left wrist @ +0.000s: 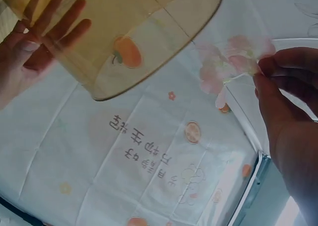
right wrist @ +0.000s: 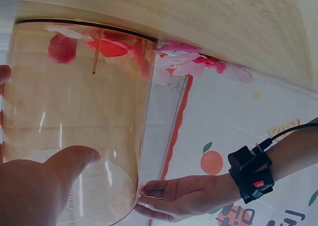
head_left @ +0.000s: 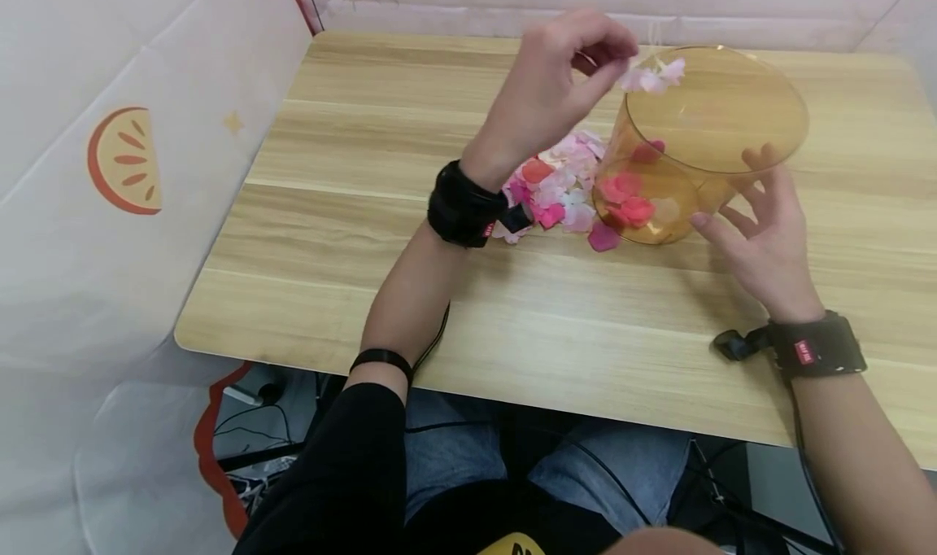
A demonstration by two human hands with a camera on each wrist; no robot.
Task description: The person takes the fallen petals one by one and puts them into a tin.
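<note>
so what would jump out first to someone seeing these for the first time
The see-through amber container on the wooden table, steadied by the right hand, with red petals inside. Next, the left hand pinching pale pink petals above its rim, and the pink petal pile beside it.

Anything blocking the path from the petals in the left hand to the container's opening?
Nothing visible. The left hand pinches pale pink petals right at the rim of the amber container, whose mouth is open. The right hand steadies its side wall, away from the opening.
</note>
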